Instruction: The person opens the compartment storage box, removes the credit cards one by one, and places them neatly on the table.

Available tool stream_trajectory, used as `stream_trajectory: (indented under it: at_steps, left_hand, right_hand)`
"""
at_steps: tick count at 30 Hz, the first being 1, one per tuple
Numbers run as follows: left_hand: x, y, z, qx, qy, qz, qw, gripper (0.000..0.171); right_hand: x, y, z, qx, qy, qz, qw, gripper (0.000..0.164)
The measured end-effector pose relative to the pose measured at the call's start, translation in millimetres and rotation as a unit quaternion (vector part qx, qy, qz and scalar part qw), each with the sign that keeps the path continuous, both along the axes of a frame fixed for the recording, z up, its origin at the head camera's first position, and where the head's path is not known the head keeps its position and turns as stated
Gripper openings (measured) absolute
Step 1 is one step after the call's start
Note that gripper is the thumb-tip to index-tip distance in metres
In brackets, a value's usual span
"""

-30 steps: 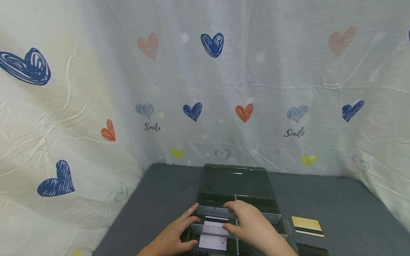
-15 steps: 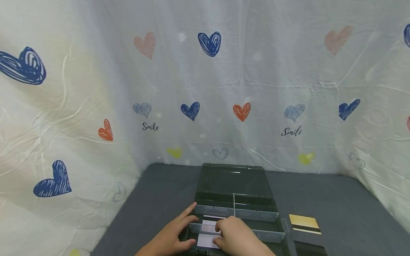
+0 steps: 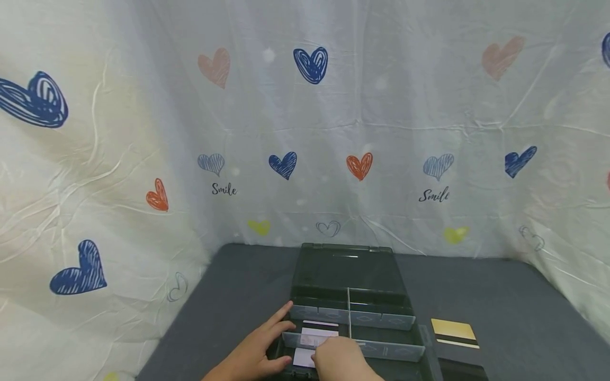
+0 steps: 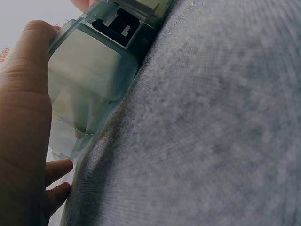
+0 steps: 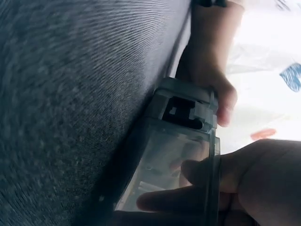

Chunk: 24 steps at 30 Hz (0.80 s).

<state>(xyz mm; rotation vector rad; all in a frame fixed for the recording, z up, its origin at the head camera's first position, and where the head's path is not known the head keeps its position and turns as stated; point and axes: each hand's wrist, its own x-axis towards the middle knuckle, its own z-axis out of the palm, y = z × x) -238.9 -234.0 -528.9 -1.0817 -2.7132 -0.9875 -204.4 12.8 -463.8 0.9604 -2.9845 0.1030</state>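
Grey cloth-covered table [image 3: 248,286] bearing an open, divided box of dark translucent plastic [image 3: 432,352].
The left hand [image 3: 259,346] spreads straight fingers along its left side, gripping nothing; the right hand [image 3: 340,361] dips into the front, its grip too hidden to tell, just over a white rectangular card [image 3: 303,357] in the front-left compartment.
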Motion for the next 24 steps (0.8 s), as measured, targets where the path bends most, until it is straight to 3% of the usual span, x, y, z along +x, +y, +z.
stream_trajectory:
  at_steps: [6,12,19,24]
  left_hand:
    - [0.1,1.6,0.4,-0.002,0.006,-0.003,1.0000,0.048]
    - [0.0,0.6,-0.3,-0.006,-0.011,0.011,0.9999,0.049]
    - [-0.2,0.1,-2.2,0.006,-0.026,0.006,0.9996,0.048]
    - [-1.3,0.8,-2.4,0.009,-0.013,0.002,0.9999,0.047]
  right_hand:
    - [-1.3,0.5,-7.2,-0.016,0.020,0.018,1.000,0.041]
    - [-1.6,0.6,-13.1,-0.076,0.034,0.033,0.996,0.023]
    - [-2.6,5.3,-14.0,-0.194,-0.040,-0.006,0.980,0.019]
    - [-4.8,9.9,-10.0,-0.218,-0.058,0.001,0.974,0.011]
